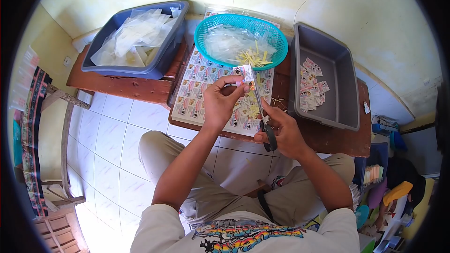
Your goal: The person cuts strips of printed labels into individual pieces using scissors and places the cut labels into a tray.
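Observation:
Pinched between the thumb and fingers of my left hand (220,100) is a small printed label (242,70). My right hand (286,133) grips scissors (269,136) with black handles, their blades pointing up along the right edge of the label. I cannot tell whether the blades touch it. Beneath both hands lies a printed sheet (191,94) covered with rows of similar labels. Yellowish paper scraps (247,108) are scattered over its right part. Just beyond the label stands a turquoise basket (200,49) with clear plastic pouches (229,42) and thin yellow strips (255,57).
At the right, a grey bin (340,105) contains a pile of cut labels (311,89). A blue-grey bin (161,61) at the left holds translucent plastic bags (136,33). Both rest on reddish-brown wooden tables (126,82) against the wall. Another person (405,182) is at the far right.

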`<move>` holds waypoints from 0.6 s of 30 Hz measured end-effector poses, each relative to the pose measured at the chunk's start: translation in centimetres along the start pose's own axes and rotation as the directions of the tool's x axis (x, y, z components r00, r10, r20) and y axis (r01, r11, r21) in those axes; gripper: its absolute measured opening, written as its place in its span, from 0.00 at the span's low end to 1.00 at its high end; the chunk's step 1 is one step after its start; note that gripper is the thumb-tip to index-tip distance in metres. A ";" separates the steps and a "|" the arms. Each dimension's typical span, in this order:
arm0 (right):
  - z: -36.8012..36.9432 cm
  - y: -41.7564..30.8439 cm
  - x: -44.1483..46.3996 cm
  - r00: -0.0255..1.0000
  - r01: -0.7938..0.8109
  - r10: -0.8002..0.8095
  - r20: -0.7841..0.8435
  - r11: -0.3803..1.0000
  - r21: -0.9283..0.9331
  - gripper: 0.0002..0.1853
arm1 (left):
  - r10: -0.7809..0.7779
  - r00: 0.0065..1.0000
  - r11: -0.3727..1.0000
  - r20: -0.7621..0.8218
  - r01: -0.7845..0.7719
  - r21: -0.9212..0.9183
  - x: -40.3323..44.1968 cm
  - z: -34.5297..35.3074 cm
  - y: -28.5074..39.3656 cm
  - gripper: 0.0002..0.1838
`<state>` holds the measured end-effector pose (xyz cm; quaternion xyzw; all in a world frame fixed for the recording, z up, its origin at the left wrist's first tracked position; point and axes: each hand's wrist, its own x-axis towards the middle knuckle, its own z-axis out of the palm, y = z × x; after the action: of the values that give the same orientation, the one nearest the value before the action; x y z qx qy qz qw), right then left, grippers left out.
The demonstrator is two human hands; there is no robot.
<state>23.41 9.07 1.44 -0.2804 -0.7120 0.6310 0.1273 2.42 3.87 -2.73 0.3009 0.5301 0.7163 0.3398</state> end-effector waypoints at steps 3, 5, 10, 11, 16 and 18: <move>0.1 -0.4 0.1 1.000 -0.017 0.017 -0.006 1.000 -0.002 0.51 | -0.021 1.000 1.000 0.007 0.021 0.002 -0.1 0.0 0.1 0.15; 0.1 0.1 0.2 1.000 -0.003 0.003 -0.008 1.000 0.009 0.51 | -0.035 0.999 0.999 0.010 0.035 0.015 -0.2 0.1 0.3 0.15; 0.2 -0.1 0.2 1.000 0.002 -0.002 -0.014 1.000 0.005 0.51 | -0.031 0.999 0.999 0.014 0.031 0.028 -0.3 0.1 0.5 0.14; 0.2 0.0 0.2 1.000 0.009 -0.009 -0.015 1.000 0.001 0.51 | -0.031 0.999 0.999 0.014 0.031 0.028 -0.3 0.1 0.5 0.14; 0.4 0.8 0.4 0.989 0.133 -0.134 -0.068 0.991 -0.021 0.53 | -0.020 1.000 0.999 0.013 0.019 0.030 -0.2 0.0 0.3 0.15; 0.3 -0.1 0.2 1.000 0.003 -0.004 -0.027 1.000 -0.026 0.51 | -0.024 1.000 0.999 0.008 0.024 0.036 -0.3 0.1 0.4 0.15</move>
<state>23.02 8.94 1.47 -0.2892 -0.7188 0.6178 0.1343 2.65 3.60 -2.36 0.3035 0.5450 0.7012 0.3452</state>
